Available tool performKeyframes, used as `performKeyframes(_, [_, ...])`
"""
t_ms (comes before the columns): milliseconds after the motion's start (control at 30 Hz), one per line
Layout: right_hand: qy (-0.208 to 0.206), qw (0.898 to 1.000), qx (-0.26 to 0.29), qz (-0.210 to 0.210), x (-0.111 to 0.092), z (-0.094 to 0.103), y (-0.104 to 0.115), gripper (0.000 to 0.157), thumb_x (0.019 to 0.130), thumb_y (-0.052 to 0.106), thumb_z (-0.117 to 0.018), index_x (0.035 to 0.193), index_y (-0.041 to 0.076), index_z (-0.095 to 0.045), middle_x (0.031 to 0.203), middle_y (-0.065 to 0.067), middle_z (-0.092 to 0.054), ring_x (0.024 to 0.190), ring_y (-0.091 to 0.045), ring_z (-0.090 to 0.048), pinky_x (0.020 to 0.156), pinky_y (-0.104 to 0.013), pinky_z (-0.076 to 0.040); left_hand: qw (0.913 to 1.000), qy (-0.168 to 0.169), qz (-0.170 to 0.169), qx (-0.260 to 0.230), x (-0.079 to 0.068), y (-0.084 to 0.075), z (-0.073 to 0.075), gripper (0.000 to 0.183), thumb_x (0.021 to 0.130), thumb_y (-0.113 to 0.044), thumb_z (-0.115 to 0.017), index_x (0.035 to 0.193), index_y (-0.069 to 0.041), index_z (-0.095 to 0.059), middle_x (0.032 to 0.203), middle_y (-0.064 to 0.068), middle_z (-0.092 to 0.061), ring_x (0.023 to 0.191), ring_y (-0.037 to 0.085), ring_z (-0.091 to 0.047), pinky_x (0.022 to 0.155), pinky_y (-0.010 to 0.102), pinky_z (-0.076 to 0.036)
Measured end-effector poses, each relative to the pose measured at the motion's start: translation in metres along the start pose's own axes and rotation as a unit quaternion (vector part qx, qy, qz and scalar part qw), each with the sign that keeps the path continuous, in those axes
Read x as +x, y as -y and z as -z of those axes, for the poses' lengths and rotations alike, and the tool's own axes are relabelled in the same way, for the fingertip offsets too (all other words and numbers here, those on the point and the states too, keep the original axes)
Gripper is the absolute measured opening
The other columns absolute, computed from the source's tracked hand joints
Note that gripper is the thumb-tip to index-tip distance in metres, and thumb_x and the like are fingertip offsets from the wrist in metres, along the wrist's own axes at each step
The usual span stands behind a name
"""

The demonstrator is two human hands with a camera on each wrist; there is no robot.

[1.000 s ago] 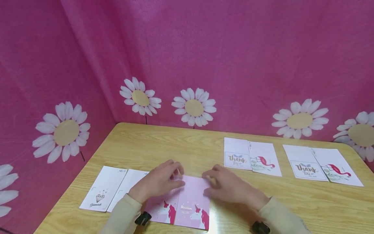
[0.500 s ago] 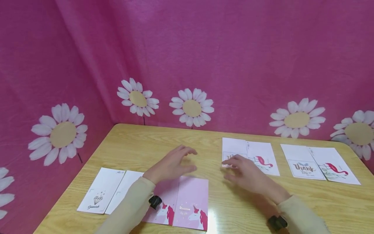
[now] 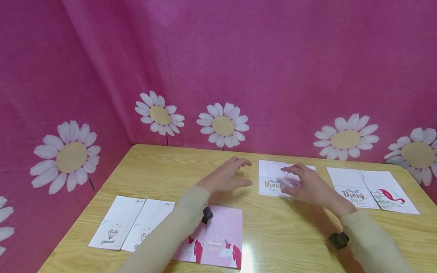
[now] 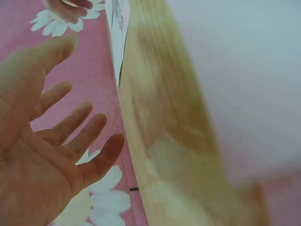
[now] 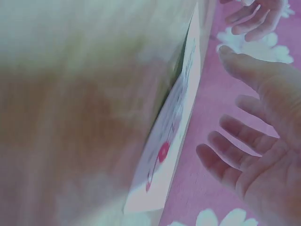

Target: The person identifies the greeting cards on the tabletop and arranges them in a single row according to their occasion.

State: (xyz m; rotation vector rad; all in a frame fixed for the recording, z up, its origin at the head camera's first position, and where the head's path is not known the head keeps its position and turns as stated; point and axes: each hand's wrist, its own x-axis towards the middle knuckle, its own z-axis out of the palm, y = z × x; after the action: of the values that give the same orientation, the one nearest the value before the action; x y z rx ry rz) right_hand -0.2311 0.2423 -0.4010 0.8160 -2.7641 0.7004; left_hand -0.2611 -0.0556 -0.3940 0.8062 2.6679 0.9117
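Both empty with fingers loosely curved, the left hand point(image 3: 225, 177) hovers beside the leftmost thank-you card point(image 3: 272, 174) on the desk point(image 3: 181, 170), the right hand point(image 3: 304, 185) over its right edge. This seems a reach; gripping calls for lowering both.

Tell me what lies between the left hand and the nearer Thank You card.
Bare wooden tabletop; the head view shows it between the left hand and that Thank You card.

right grip point(image 5: 263, 150): fingers apart | red-printed card point(image 5: 157, 176): on table point(image 5: 94, 113) | left grip point(image 5: 259, 20): top edge
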Motion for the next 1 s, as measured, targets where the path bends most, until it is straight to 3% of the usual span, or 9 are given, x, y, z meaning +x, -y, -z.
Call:
performKeyframes(233, [0.037, 0.999, -0.025, 0.0, 0.017, 0.007, -0.024, 0.077, 0.075, 0.033, -0.091, 0.135, -0.005, -0.059, 0.128, -0.029, -0.063, 0.113, -0.046, -0.063, 0.097, -0.06, -0.051, 0.9975, 0.028, 0.011, 0.064, 0.037, -0.006, -0.006, 0.077, 0.09, -0.046, -0.076, 0.155, -0.019, -0.042, 0.151, 0.007, -0.048, 0.134, 0.021, -0.049, 0.115, 0.043, -0.044])
performKeyframes(433, [0.092, 0.995, -0.037, -0.022, 0.029, 0.009, -0.034, 0.095, 0.073, 0.046, -0.091, 0.142, -0.007, -0.052, 0.139, -0.033, -0.057, 0.126, -0.05, -0.055, 0.105, -0.063, -0.046, 0.9917, 0.054, 0.037, 0.111, 0.058, -0.01, -0.01, 0.095, 0.084, -0.054, -0.079, 0.16, -0.02, -0.034, 0.157, 0.01, -0.038, 0.14, 0.028, -0.038, 0.116, 0.06, -0.035])
performKeyframes(633, [0.146, 0.987, -0.036, -0.056, 0.037, 0.007, -0.035, 0.106, 0.07, 0.051, -0.091, 0.149, -0.003, -0.046, 0.146, -0.031, -0.05, 0.133, -0.051, -0.049, 0.108, -0.066, -0.042, 0.9831, 0.094, 0.067, 0.142, 0.061, -0.012, -0.01, 0.109, 0.078, -0.061, -0.08, 0.163, -0.022, -0.024, 0.165, 0.012, -0.027, 0.149, 0.033, -0.028, 0.12, 0.065, -0.027])
performKeyframes(833, [0.17, 0.983, -0.067, -0.034, 0.044, 0.0, -0.032, 0.109, 0.066, 0.05, -0.093, 0.146, -0.008, -0.047, 0.142, -0.031, -0.054, 0.13, -0.049, -0.051, 0.108, -0.063, -0.044, 0.975, 0.129, 0.088, 0.158, 0.056, -0.014, -0.01, 0.119, 0.073, -0.062, -0.083, 0.164, -0.022, -0.019, 0.168, 0.012, -0.022, 0.151, 0.032, -0.026, 0.121, 0.06, -0.029])
performKeyframes(1000, [0.202, 0.976, -0.074, -0.042, 0.051, -0.003, -0.025, 0.111, 0.065, 0.052, -0.093, 0.149, -0.003, -0.046, 0.143, -0.031, -0.053, 0.131, -0.05, -0.049, 0.108, -0.063, -0.044, 0.973, 0.135, 0.089, 0.165, 0.053, -0.015, -0.008, 0.118, 0.072, -0.061, -0.086, 0.163, -0.02, -0.024, 0.168, 0.011, -0.022, 0.15, 0.03, -0.027, 0.122, 0.057, -0.029])
